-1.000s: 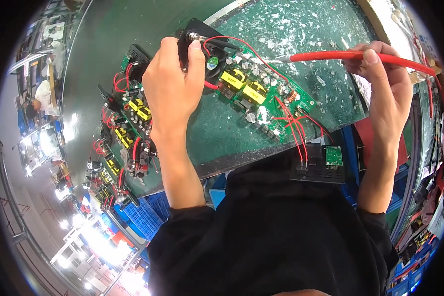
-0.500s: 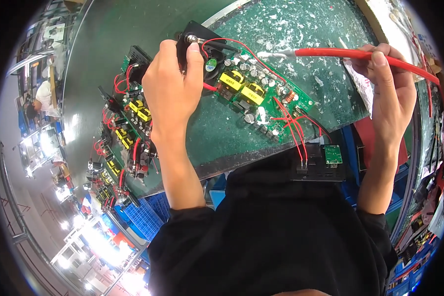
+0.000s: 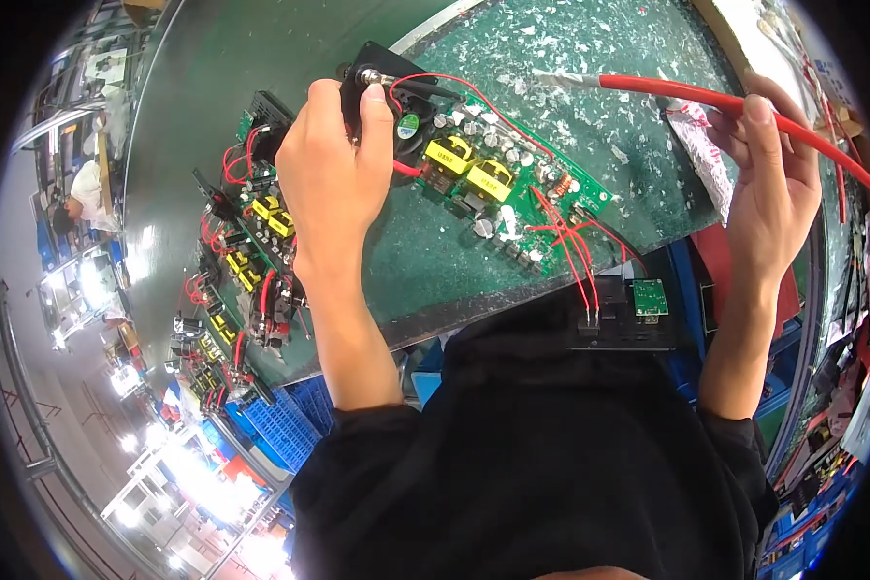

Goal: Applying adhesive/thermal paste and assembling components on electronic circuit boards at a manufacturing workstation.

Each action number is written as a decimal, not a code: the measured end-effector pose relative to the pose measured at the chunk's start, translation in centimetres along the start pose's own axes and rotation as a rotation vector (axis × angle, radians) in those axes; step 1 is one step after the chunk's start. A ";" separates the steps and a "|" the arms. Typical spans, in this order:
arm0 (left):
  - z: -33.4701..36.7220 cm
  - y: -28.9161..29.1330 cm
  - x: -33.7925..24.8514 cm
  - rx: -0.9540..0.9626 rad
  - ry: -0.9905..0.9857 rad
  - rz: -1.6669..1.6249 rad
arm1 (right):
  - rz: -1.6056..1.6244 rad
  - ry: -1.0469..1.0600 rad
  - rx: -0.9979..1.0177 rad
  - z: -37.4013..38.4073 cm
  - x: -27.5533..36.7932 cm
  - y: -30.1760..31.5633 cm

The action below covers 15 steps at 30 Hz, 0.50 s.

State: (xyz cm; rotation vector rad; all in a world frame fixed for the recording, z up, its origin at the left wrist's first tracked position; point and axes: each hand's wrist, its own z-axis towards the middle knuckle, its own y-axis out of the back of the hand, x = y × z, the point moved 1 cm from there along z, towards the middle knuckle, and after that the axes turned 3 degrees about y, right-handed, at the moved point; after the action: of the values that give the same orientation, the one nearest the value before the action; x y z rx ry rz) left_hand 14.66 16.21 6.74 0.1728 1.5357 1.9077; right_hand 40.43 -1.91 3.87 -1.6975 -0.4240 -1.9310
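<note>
My left hand (image 3: 336, 174) is closed on a black end panel (image 3: 377, 63) that carries a small fan (image 3: 411, 133) and a metal terminal. Its thumb presses by the terminal. A green circuit board (image 3: 512, 179) joins that panel and lies slanted on the bench, with two yellow transformers (image 3: 469, 166), small capacitors and white blobs. Red wires lead from it to a black plate with a small green board (image 3: 651, 298). My right hand (image 3: 773, 174) grips a red tube (image 3: 677, 89) between thumb and fingers. The tube's whitish, smeared tip (image 3: 563, 80) hovers above the bench, apart from the board.
Several similar board assemblies (image 3: 242, 271) stand in a row at the left on the green bench (image 3: 435, 271). White flecks cover its far right part. A crumpled printed wrapper (image 3: 701, 159) lies beside my right hand. Blue crates (image 3: 290, 420) sit below the bench edge.
My right hand has drawn the red tube back to the right, so its tip has moved up and away from the circuit board. The left hand, panel and board have shifted slightly left.
</note>
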 end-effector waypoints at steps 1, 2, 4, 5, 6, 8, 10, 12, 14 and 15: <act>0.0 0.2 -0.2 0.002 -0.001 0.000 | 0.005 0.007 -0.063 0.0 0.0 0.1; 0.0 0.5 -0.5 0.058 0.075 0.011 | 0.004 0.006 -0.064 -0.1 0.0 0.2; 0.1 0.6 -0.7 0.115 0.149 0.021 | -0.029 -0.043 -0.012 -0.4 0.2 0.3; 0.1 0.7 -0.9 -0.130 -0.087 0.257 | -0.030 -0.042 -0.015 -0.4 0.2 0.5; 0.1 0.8 -1.2 -0.378 -0.325 0.489 | -0.002 -0.047 -0.021 -0.5 0.1 0.6; 0.0 0.9 -1.8 -0.219 -0.389 0.268 | 0.012 -0.057 -0.031 -0.5 -0.2 0.7; 0.1 0.7 -3.3 -0.105 -0.481 0.181 | 0.003 -0.056 -0.010 -0.5 0.1 0.3; 0.0 -0.1 -3.4 -0.012 -0.584 0.236 | 0.045 -0.093 0.034 -0.7 0.3 0.4; -0.5 -0.7 -3.7 -0.013 -0.598 0.251 | 0.050 -0.173 0.035 -0.9 0.2 0.7; -0.9 -0.6 -3.5 0.012 -0.571 0.243 | 0.052 -0.171 0.038 -1.0 0.2 1.0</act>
State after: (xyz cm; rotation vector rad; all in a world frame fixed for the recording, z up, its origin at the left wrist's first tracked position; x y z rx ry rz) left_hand 17.17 13.57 6.98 0.8633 1.1722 1.8099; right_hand 40.15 -3.32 3.76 -1.8378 -0.4716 -1.7372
